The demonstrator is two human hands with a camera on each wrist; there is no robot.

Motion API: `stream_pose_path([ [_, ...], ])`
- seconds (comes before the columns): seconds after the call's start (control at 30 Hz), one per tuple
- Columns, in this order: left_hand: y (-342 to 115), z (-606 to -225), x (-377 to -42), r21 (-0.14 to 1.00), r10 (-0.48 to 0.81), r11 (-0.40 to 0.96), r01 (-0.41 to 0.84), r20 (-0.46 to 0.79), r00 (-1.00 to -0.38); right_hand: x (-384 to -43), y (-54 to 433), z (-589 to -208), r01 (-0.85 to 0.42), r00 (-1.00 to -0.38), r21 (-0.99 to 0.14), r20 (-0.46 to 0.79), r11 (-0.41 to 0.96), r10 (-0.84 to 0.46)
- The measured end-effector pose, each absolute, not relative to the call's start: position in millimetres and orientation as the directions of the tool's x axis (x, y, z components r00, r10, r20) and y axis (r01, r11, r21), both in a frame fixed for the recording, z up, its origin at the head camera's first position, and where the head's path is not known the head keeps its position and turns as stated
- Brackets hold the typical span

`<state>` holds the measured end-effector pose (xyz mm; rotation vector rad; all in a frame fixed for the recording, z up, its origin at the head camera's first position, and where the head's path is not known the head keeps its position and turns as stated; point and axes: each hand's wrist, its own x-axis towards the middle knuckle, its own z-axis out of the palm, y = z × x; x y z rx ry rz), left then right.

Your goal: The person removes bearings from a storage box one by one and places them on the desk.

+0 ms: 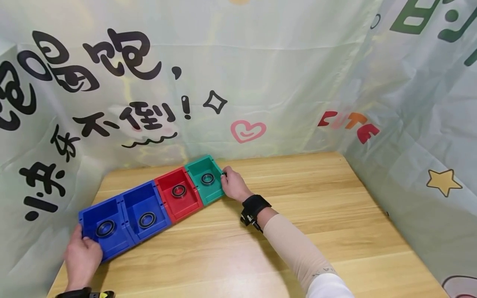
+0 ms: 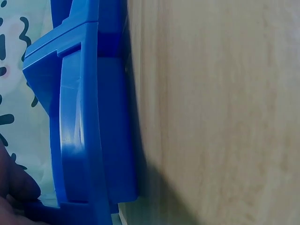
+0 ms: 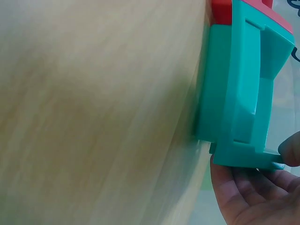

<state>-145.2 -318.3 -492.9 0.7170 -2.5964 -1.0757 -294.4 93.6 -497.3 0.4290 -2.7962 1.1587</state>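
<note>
Joined in a slanting row are two blue bins, a red bin and a green bin. A dark ring that looks like a ball bearing lies in each: the left blue bin's ring, the right blue bin's ring, the red bin's ring and the green bin's ring. My left hand grips the left blue end wall. With thumb inside and fingers outside, my right hand grips the green end. Whether the row touches the table is unclear.
The bins are over the left part of a wooden table. A printed cloth hangs behind the table and along its sides, close to the far edge.
</note>
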Motion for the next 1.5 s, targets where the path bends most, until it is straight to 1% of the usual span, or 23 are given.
stream_pose_path([
  [0.6,-314,-494,-148,0.723,-0.503,0.616,-0.314,0.055,-0.862,-290,102,-496,-0.257,-0.965,-0.702,0.151,0.664,-0.214],
  [1.0,-309,-496,-154,0.707,-0.507,0.629,-0.323,0.057,-0.860,-289,108,-497,-0.248,-0.968,-0.704,0.150,0.666,-0.202],
  [1.37,-307,-498,-155,0.706,-0.485,0.653,-0.275,0.111,-0.867,-287,112,-497,-0.256,-0.966,-0.712,0.159,0.654,-0.205],
  [1.5,-306,-498,-155,0.703,-0.485,0.656,-0.275,0.113,-0.867,-287,114,-496,-0.255,-0.966,-0.716,0.161,0.650,-0.201],
])
